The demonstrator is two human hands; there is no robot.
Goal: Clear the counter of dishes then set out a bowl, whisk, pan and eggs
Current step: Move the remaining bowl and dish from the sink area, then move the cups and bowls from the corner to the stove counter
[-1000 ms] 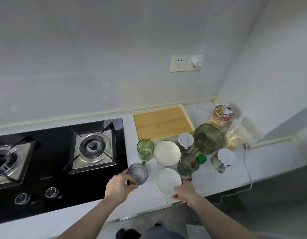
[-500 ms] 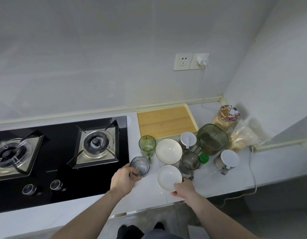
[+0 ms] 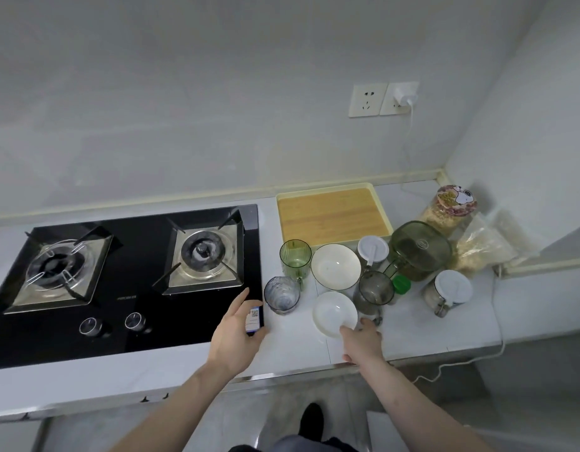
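Dishes crowd the white counter (image 3: pixel 298 340) to the right of the stove. A small white bowl (image 3: pixel 332 311) sits nearest the front edge, and my right hand (image 3: pixel 360 342) pinches its near rim. My left hand (image 3: pixel 236 331) hovers open over the stove's right edge, a short way left of a ribbed clear glass (image 3: pixel 281 294) and not touching it. Behind these stand a green tumbler (image 3: pixel 295 259), a larger white bowl (image 3: pixel 336 265) and a smoky grey cup (image 3: pixel 375 288).
A black two-burner gas stove (image 3: pixel 125 272) fills the left. A yellow tray with a wooden board (image 3: pixel 331 216) lies by the wall. A green lidded container (image 3: pixel 419 249), white-lidded jars (image 3: pixel 451 288), a snack jar (image 3: pixel 455 203) and a food bag (image 3: pixel 481 246) fill the right corner.
My left hand has let go of the ribbed glass, opened and drawn back to the left. My right hand stays at the small bowl's rim.
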